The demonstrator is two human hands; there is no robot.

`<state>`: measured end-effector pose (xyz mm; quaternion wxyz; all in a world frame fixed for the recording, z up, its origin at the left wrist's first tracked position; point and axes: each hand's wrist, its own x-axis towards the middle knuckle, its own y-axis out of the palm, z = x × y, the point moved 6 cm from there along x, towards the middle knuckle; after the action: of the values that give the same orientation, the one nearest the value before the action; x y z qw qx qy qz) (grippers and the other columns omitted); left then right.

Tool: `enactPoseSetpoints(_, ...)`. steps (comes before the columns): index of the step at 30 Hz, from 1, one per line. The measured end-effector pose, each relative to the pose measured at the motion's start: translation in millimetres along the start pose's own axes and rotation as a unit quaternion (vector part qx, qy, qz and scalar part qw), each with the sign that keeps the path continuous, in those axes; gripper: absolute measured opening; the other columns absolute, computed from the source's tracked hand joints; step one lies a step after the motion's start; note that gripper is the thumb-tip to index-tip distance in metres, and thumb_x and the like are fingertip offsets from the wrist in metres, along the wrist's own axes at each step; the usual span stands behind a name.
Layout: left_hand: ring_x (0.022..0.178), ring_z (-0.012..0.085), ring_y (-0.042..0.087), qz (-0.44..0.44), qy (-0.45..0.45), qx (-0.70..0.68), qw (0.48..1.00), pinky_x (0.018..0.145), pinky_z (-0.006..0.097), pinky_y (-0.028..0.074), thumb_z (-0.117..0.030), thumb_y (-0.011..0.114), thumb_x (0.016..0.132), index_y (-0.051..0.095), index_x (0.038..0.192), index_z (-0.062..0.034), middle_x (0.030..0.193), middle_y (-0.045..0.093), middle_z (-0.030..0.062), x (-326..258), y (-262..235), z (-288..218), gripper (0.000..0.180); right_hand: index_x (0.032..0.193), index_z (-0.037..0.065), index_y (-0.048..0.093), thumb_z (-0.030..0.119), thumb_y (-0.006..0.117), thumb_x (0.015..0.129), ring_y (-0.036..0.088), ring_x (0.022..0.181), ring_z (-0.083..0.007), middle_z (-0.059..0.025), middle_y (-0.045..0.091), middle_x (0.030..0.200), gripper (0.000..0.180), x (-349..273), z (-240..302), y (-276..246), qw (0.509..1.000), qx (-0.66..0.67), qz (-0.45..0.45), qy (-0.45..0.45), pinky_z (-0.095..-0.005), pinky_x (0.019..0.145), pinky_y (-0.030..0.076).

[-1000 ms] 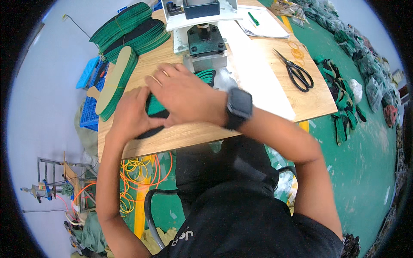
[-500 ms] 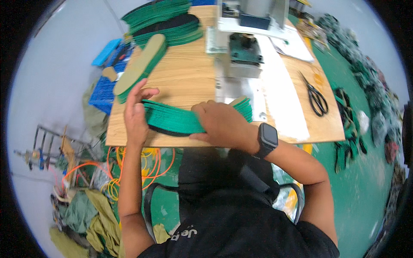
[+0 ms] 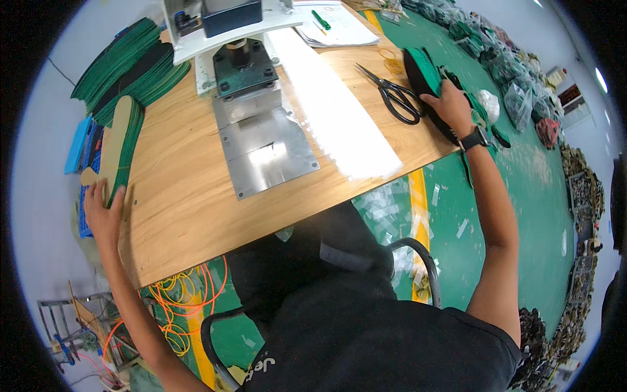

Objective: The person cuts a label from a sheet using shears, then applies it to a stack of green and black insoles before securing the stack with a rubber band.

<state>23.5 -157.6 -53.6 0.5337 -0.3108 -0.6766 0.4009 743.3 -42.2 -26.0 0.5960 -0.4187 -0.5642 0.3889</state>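
Green floor point(image 3: 535, 173), with a line of bagged goods point(image 3: 519, 95) along its far right. Wooden table point(image 3: 183, 163), spanning left to right. Press point(image 3: 245, 72), far middle, a steel plate point(image 3: 268, 153) on its near side and a long white sheet point(image 3: 339, 111) to its right. Two thick green-and-black stacks point(image 3: 117, 62), far left. Tan-topped insole stack point(image 3: 116, 150), left edge, nearer. Held bundle of green-and-black insoles point(image 3: 423, 70), right table edge, beside the scissors. Right hand point(image 3: 454, 108): closed around that bundle. Left hand point(image 3: 103, 212): thumb and fingers parted about the tan-topped stack's near end; whether they grip cannot be told. Progress, by judgement: one bundle is off to the right, not yet let go; three stacks remain at left, whether worked or unworked unclear. Black-handled scissors point(image 3: 400, 104), right. Green pen-like tool point(image 3: 321, 19), on far papers point(image 3: 339, 32). Rubber bands point(image 3: 393, 63), beyond the scissors.
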Motion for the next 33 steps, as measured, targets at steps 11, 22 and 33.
enactPoseSetpoints(11,0.103,0.0212,0.056,-0.023,-0.071,-0.239,0.968,0.088,0.033,0.044,-0.023,0.065,0.088,0.061,0.114,0.0005,0.112,0.061,0.0141,-6.8,-25.3,41.9,0.036,0.121,-0.006,0.049,0.045,0.073,0.077,0.066,0.083,-0.0226,-0.0178,0.065,0.101,0.072,17.5,22.3,-28.0,0.882,0.45,0.115,0.081,-0.0329,0.071,0.053)
enactPoseSetpoints(22,0.12,0.0209,0.048,0.068,-0.192,-0.341,0.918,0.102,0.034,0.035,-0.04,0.056,0.091,0.051,0.13,-0.0003,0.125,0.056,0.0158,-46.9,-31.0,64.5,0.056,0.119,-0.002,0.054,0.042,0.067,0.084,0.055,0.111,-0.0285,-0.0205,0.058,0.116,0.058,24.4,16.8,-0.4,0.982,0.08,-0.139,-0.1,-0.0352,0.093,0.043)
enactPoseSetpoints(33,0.103,0.0187,0.057,0.143,-0.104,-0.31,0.934,0.092,0.031,0.044,-0.022,0.074,0.067,0.049,0.128,0.0068,0.114,0.061,0.0144,-69.7,-74.6,-67.8,0.072,0.11,-0.005,0.052,0.009,0.061,0.082,0.054,0.096,-0.0387,-0.0231,0.055,0.102,0.033,-166.1,354.4,-63.1,0.767,0.516,0.065,-0.376,-0.0437,0.083,0.046)
